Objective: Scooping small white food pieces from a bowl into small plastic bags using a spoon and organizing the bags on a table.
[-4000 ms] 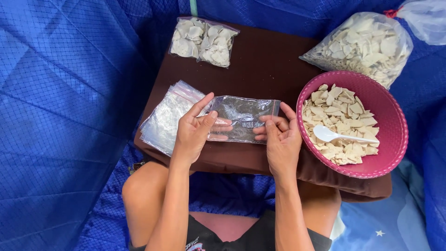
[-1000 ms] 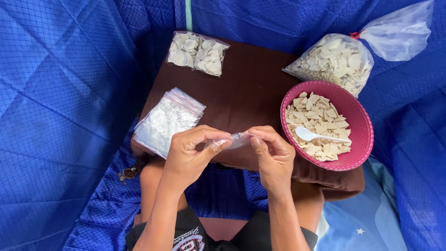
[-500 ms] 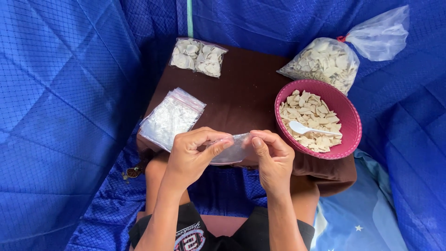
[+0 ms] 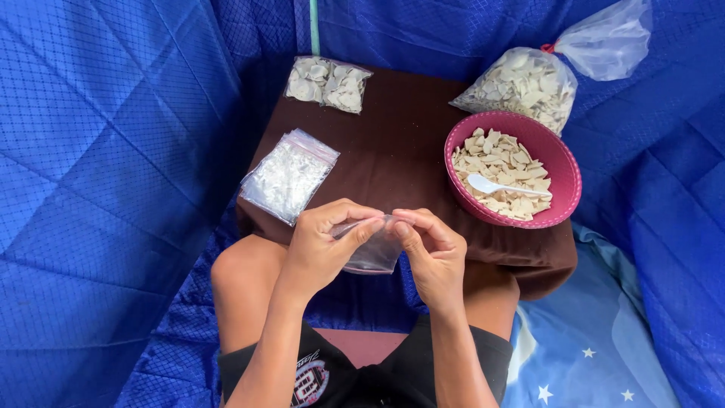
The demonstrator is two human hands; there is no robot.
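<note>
My left hand (image 4: 326, 245) and my right hand (image 4: 430, 253) both pinch the top edge of a small clear empty plastic bag (image 4: 372, 253), held above my lap at the near edge of a brown cloth-covered table (image 4: 400, 143). The bag hangs down between my fingers. A pink bowl (image 4: 563, 170) of pale flat chips with a white plastic spoon (image 4: 502, 187) in it stands to the right of my hands. A stack of empty clear bags (image 4: 288, 175) lies on the table to the left.
A filled small bag of chips (image 4: 328, 83) lies at the table's far edge. A large knotted clear bag of chips (image 4: 529, 83) rests at the far right. Blue quilted fabric (image 4: 113, 189) surrounds the table. My bare knees are under the near edge.
The small bag was lying flat on the table under my hands; now both hands have lifted it off the table toward me and pinch its top edge together.
</note>
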